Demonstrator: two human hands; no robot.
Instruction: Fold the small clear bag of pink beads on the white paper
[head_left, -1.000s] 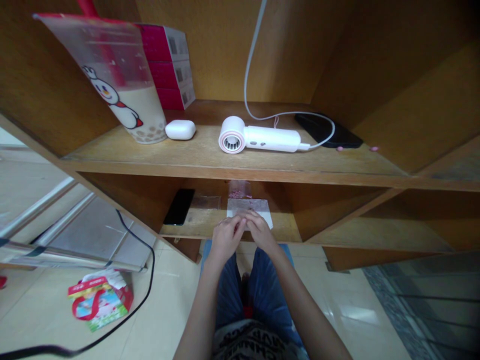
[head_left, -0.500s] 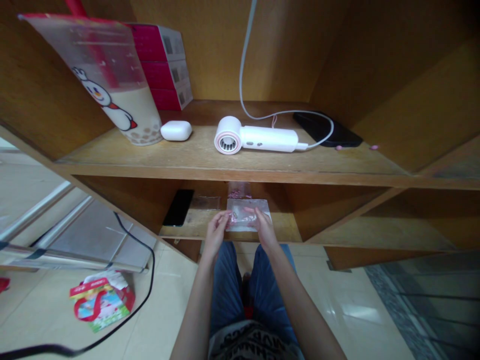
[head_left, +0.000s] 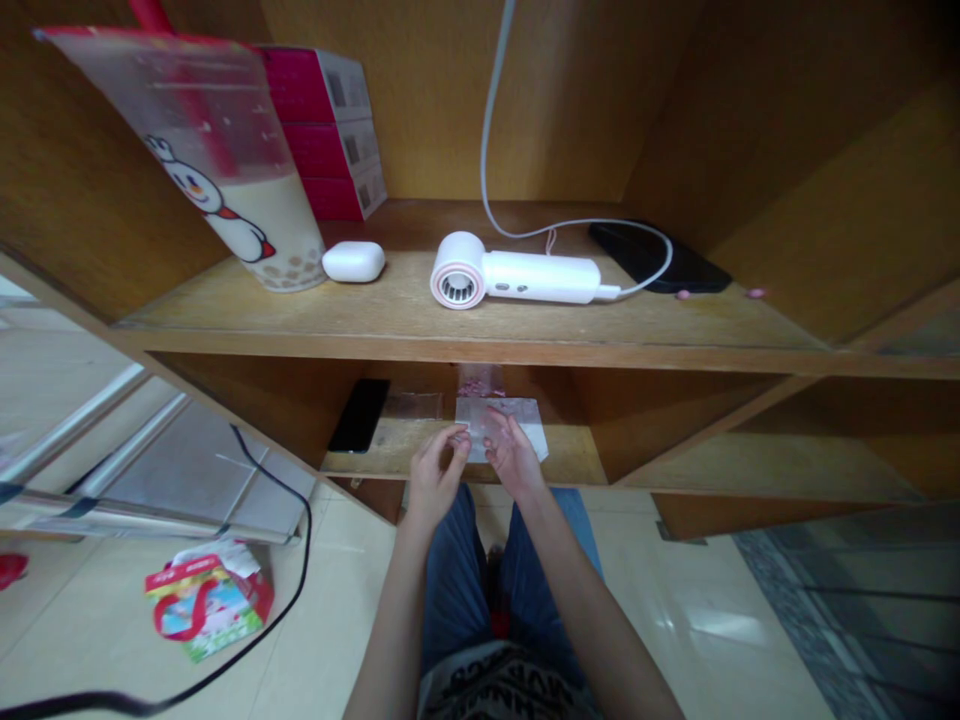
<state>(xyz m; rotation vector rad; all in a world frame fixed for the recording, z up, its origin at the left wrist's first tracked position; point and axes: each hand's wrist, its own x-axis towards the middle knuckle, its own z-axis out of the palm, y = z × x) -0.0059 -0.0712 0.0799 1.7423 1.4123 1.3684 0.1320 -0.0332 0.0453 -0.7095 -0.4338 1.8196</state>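
Bag: small, clear, crinkly plastic pouch (head_left: 504, 412), lying on the lower wooden shelf (head_left: 577, 462) over white paper (head_left: 537, 438).
Left hand (head_left: 433, 478): fingertips pinch the pouch's left edge.
Right hand (head_left: 514, 456): fingers bent against the pouch; grip unclear.
Nearby: flat black phone (head_left: 359, 414) to the left.

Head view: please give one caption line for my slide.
Left hand and right hand touch a clear bag on the lower shelf, below a white fan.

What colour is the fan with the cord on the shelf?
The fan is white with a pink ring; head view.
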